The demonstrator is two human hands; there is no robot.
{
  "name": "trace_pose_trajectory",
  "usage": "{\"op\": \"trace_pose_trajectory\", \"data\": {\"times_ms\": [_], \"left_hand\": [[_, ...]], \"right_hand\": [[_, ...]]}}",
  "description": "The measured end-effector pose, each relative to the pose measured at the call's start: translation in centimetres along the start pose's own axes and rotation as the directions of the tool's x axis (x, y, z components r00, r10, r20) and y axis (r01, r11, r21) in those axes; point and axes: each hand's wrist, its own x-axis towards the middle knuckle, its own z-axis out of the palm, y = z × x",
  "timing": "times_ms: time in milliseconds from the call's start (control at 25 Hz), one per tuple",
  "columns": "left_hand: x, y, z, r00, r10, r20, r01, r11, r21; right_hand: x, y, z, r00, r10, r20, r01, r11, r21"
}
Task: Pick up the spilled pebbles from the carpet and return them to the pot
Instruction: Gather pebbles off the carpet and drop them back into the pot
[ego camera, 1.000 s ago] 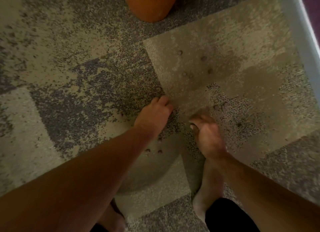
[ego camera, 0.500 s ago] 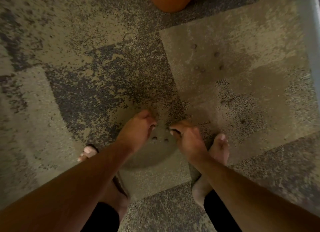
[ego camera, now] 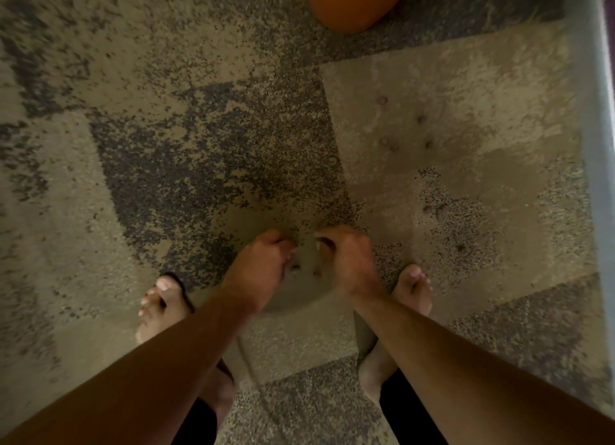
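On carpet, both hands low between bare feet, over two pebbles.
Left hand and right hand fingers curled; grasp cannot be told. More pebbles scattered far right; orange pot at top edge.
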Motion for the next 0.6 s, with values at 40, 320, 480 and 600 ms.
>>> {"op": "trace_pose_trajectory", "data": {"times_ms": [40, 320, 480, 600], "left_hand": [[0.3, 0.4, -0.7, 0.997, -0.059, -0.047, 0.055, 0.995, -0.084], [6.3, 4.4, -8.0, 0.921, -0.389, -0.031, 0.255, 0.659, -0.708], [10.7, 7.9, -13.6, 0.918, -0.378, -0.117, 0.097, 0.501, -0.860], [14.2, 10.1, -17.8, 0.920, -0.343, -0.191, 0.006, 0.499, -0.867]], "right_hand": [[0.1, -0.4, -0.6, 0.992, 0.115, -0.051, -0.104, 0.977, 0.187], [3.8, -5.0, -9.4, 0.903, 0.422, 0.079, -0.199, 0.247, 0.948], [6.6, -7.4, -15.6, 0.935, 0.353, -0.017, -0.034, 0.139, 0.990], [8.7, -9.3, -19.8, 0.932, 0.338, -0.134, 0.062, 0.215, 0.975]]}}
